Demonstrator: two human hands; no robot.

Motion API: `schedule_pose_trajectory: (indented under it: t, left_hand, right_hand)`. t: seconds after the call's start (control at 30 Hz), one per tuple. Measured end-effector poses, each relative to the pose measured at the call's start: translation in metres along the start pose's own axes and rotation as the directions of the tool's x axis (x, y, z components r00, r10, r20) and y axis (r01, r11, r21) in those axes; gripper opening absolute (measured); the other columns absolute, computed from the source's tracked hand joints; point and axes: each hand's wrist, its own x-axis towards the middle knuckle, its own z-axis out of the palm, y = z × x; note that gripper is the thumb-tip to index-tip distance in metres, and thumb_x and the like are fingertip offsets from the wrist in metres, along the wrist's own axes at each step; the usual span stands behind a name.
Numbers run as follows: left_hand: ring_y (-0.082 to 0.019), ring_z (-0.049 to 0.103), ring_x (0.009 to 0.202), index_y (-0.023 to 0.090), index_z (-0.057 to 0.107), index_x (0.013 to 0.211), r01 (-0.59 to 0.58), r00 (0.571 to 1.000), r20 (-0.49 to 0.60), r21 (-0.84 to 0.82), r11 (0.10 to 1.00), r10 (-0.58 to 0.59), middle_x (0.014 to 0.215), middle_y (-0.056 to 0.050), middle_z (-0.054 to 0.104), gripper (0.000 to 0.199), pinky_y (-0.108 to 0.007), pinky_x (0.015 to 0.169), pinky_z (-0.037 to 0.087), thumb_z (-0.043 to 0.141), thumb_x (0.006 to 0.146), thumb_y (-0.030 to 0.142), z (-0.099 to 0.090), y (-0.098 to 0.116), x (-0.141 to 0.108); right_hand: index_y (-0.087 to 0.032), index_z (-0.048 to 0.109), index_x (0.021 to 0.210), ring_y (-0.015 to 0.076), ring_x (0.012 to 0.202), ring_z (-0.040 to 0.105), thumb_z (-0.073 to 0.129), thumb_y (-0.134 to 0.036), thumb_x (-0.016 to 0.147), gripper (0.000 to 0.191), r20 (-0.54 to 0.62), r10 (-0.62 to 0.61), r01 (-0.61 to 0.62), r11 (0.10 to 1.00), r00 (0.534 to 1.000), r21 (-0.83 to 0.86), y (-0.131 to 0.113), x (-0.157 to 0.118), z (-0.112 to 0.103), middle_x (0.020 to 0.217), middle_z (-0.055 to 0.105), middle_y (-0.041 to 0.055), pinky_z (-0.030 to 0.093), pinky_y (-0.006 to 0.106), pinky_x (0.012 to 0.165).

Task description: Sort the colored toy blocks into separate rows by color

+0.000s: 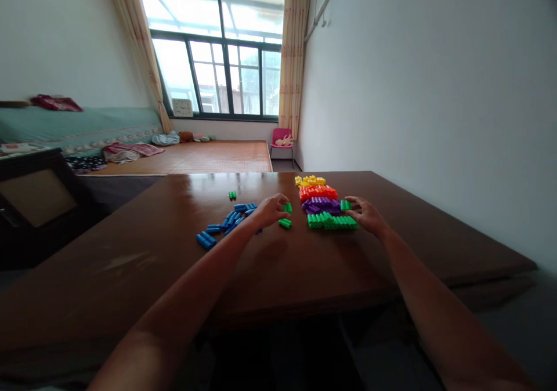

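My left hand (273, 208) has its fingers closed around a green piece (288, 207), just above another green piece (285, 223) on the table. On the right, my right hand (363, 212) pinches a green piece (345, 205) over the end of the green row (331, 221). Behind that row lie purple pieces (322, 205), an orange-red row (318, 192) and yellow pieces (311, 181). Scattered blue pieces (232, 220) lie beside and partly behind my left forearm.
Farther back on the brown table (174, 217) lies a small green piece (232, 195). Beyond the table are a bed (226, 154), a pink chair (282, 136) and a window. A dark cabinet (39, 199) stands at the left, a white wall at the right.
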Motion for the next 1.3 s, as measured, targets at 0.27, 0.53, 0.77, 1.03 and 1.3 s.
schedule_pose_trajectory:
  t: [0.27, 0.53, 0.77, 1.03, 1.3]
  left_hand:
    - [-0.017, 0.065, 0.078, 0.016, 0.066, 0.101, -0.083, 0.997, 0.006, -0.008, 0.997, 0.083, 0.084, -0.003, 0.069, 0.042, -0.027, 0.072, 0.051, 0.076, 0.066, 0.039, 0.059, 0.041, 0.030]
    - [-0.021, 0.065, 0.095, 0.018, 0.065, 0.114, -0.188, 0.979, 0.089, 0.069, 0.980, 0.181, 0.109, -0.007, 0.069, 0.044, -0.032, 0.087, 0.051, 0.070, 0.073, 0.035, 0.095, 0.086, 0.057]
    - [-0.029, 0.057, 0.112, 0.024, 0.065, 0.118, -0.231, 0.959, 0.245, 0.384, 0.894, 0.143, 0.119, -0.011, 0.065, 0.044, -0.040, 0.096, 0.045, 0.066, 0.076, 0.039, 0.147, 0.119, 0.088]
    - [-0.033, 0.050, 0.119, 0.027, 0.063, 0.120, -0.180, 0.969, 0.239, 0.477, 0.860, 0.070, 0.126, -0.010, 0.061, 0.053, -0.047, 0.100, 0.040, 0.063, 0.076, 0.056, 0.147, 0.117, 0.082]
    - [-0.027, 0.052, 0.119, 0.023, 0.067, 0.113, 0.108, 0.994, -0.075, 0.477, 0.872, -0.082, 0.125, -0.008, 0.062, 0.036, -0.040, 0.102, 0.040, 0.055, 0.085, 0.043, 0.005, 0.012, 0.034]
  right_hand:
    - [-0.024, 0.068, 0.110, 0.0246, 0.095, 0.067, 0.075, -0.028, 0.067, 0.044, 0.249, -0.061, 0.053, 0.998, 0.967, 0.040, 0.008, 0.002, 0.009, 0.103, 0.071, 0.0068, 0.053, 0.039, 0.088]
    - [-0.018, 0.059, 0.122, 0.0225, 0.090, 0.065, 0.061, -0.048, 0.079, 0.053, -0.114, 0.076, -0.067, 0.994, 0.991, 0.081, 0.044, -0.003, -0.012, 0.116, 0.066, 0.0122, 0.054, 0.038, 0.080]
    - [-0.018, 0.064, 0.104, 0.0183, 0.071, 0.065, 0.049, -0.033, 0.082, 0.031, -0.403, 0.065, -0.111, 0.990, 0.913, -0.091, 0.078, -0.011, -0.012, 0.099, 0.071, 0.0105, 0.053, 0.039, 0.078]
    - [-0.017, 0.063, 0.107, 0.0208, 0.077, 0.064, 0.044, -0.028, 0.082, 0.033, -0.421, 0.009, -0.084, 0.984, 0.907, -0.160, 0.076, -0.014, -0.016, 0.102, 0.070, 0.0112, 0.051, 0.039, 0.082]
    - [-0.017, 0.059, 0.115, 0.0241, 0.094, 0.060, 0.039, -0.026, 0.088, 0.035, -0.497, -0.206, 0.075, 0.960, 0.843, -0.271, 0.039, -0.024, -0.013, 0.107, 0.066, 0.0122, 0.046, 0.041, 0.091]
